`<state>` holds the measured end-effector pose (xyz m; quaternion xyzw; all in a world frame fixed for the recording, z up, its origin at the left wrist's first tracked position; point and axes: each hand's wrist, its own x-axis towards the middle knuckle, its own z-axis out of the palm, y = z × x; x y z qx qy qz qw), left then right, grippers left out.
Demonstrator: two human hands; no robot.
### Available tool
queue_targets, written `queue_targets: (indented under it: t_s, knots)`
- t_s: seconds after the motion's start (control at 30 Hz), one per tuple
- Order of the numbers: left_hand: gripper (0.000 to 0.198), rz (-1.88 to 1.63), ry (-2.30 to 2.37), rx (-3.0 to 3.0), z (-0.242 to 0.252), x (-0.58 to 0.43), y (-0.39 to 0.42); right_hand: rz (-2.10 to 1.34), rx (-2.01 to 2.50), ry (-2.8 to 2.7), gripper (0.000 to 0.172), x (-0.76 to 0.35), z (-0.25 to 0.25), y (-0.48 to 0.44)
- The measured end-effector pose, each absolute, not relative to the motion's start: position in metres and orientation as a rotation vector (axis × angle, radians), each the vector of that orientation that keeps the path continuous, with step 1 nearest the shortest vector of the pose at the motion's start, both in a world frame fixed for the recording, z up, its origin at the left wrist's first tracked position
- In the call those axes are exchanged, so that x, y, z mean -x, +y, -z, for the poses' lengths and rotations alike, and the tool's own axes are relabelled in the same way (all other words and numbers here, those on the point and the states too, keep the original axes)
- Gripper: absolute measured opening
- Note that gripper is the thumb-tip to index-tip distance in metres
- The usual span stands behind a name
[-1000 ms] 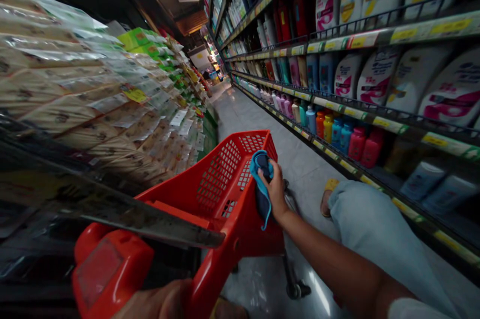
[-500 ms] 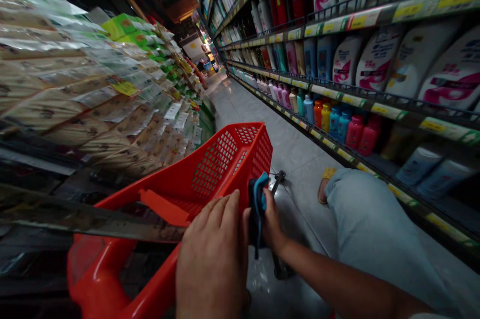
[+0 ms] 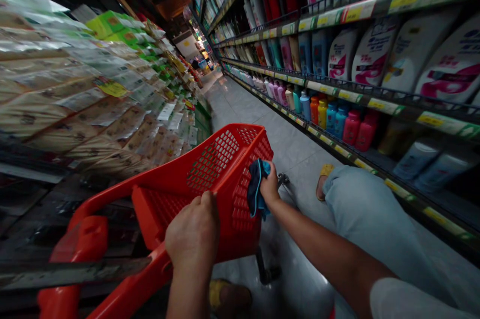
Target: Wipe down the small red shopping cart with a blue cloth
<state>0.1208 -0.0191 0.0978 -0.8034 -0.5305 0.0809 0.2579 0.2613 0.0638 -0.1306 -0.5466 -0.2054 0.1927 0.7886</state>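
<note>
A red plastic shopping cart (image 3: 221,159) stands in front of me in a shop aisle. My left hand (image 3: 193,231) is closed over the cart's near right rim. My right hand (image 3: 270,186) presses a dark blue cloth with a light blue edge (image 3: 256,186) against the outside of the cart's right wall, fingers gripping it. My right knee in pale trousers (image 3: 360,209) and a yellow sandal (image 3: 324,179) show to the right.
Shelves of shampoo and lotion bottles (image 3: 337,69) line the right side. Stacked packets (image 3: 93,109) fill the left side. The grey tiled aisle floor (image 3: 240,104) runs ahead. A dark metal bar (image 3: 71,271) crosses the lower left over the cart handle.
My left hand came up from the handle and now grips the cart's rim. My right hand with the cloth slid back along the right wall, then forward again.
</note>
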Motion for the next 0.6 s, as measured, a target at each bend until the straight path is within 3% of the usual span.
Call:
queue_targets:
  t_s: [0.17, 0.33, 0.6]
  knots:
    - [0.038, -0.162, -1.423, 2.18, -0.096, -0.114, -0.021, -0.374, 1.208, -0.281, 0.042, -0.299, 0.111, 0.1]
    - [0.041, -0.11, -1.358, 2.162, -0.091, -0.11, -0.025, -0.312, 1.237, -0.417, 0.064, -0.26, 0.12, 0.083]
    - [0.041, -0.121, -1.32, 2.159, -0.087, -0.111, -0.03, -0.43, 1.284, -0.218, 0.04, -0.335, 0.116, 0.105]
